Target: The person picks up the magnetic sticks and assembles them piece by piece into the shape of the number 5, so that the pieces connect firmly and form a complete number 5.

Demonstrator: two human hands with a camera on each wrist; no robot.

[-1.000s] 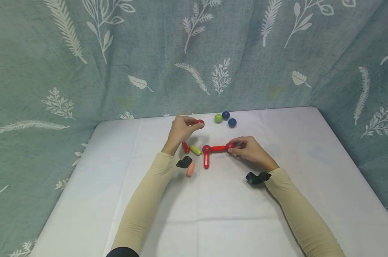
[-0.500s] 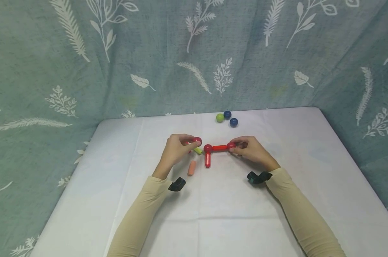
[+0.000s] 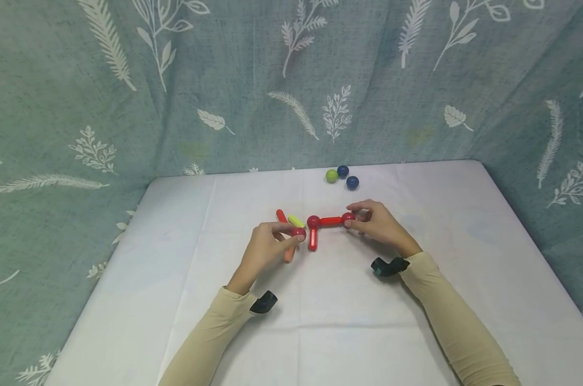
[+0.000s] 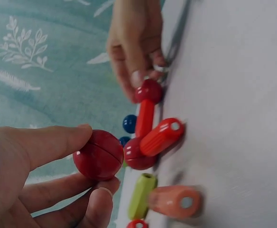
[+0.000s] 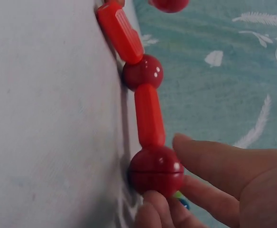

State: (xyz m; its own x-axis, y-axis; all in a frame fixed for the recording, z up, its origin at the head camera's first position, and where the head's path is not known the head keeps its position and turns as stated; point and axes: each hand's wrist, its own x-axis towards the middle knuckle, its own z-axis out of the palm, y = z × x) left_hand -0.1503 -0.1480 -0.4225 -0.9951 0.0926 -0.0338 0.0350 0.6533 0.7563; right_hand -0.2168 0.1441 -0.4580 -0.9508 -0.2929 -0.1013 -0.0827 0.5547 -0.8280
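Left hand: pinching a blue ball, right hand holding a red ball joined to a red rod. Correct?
Wrong colour: the left hand pinches a red ball, as the left wrist view shows. The right hand does hold another red ball joined to a red rod.

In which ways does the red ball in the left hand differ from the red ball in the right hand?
The left ball shows no stick joined to it, while the right ball is joined to a red stick. The left ball is held up off the table; the right ball is low, close to it. Both are glossy dark red and show a thin seam; the left hand holds one, the right hand the other.
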